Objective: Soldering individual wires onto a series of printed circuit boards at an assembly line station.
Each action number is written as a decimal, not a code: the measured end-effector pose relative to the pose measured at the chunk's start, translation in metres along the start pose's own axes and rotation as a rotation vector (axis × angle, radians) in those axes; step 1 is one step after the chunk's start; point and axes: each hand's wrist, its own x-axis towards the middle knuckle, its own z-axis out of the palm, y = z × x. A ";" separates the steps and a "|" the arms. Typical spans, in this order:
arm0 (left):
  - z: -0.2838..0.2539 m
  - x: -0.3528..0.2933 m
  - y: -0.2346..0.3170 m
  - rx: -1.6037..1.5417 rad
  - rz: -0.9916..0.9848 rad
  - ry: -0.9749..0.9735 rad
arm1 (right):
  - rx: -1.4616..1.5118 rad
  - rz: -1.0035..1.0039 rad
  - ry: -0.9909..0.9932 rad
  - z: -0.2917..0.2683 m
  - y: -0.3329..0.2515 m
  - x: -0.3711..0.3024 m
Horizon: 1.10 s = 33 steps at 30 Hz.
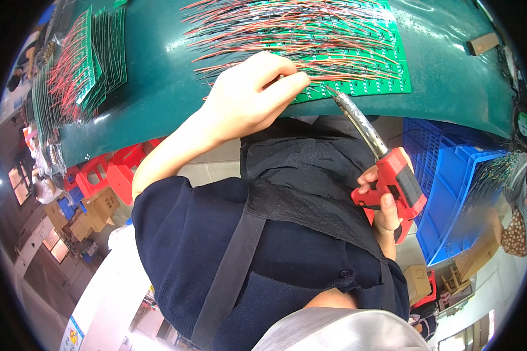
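A green circuit board panel (363,88) lies on the table, with rows of red and black wires (257,44) spread across it. My left hand (249,93) rests over the panel's near edge, thumb and forefinger pinched on a thin wire whose end is mostly hidden by the fingers. In my right hand (386,199) is a red gun-style soldering iron (399,184), gripped by its handle. The iron's metal barrel slants up and left. Its tip is at the panel's near edge, just right of my left fingertips; whether it touches the board I cannot tell.
Stacked green boards with red wires (91,64) stand at the table's left. A small brown box (483,44) sits at the right on the green table mat (152,76). Blue crates (451,187) stand below the table's right edge, red stools (123,169) below its left.
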 end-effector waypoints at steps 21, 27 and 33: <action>0.014 0.000 -0.001 -0.087 -0.374 -0.201 | -0.015 0.114 -0.107 -0.002 0.005 -0.002; 0.013 0.003 -0.001 -0.063 -0.377 -0.219 | -0.004 0.132 -0.112 -0.002 0.005 -0.002; 0.011 0.006 -0.001 -0.065 -0.370 -0.229 | 0.015 0.107 -0.106 -0.002 0.004 0.000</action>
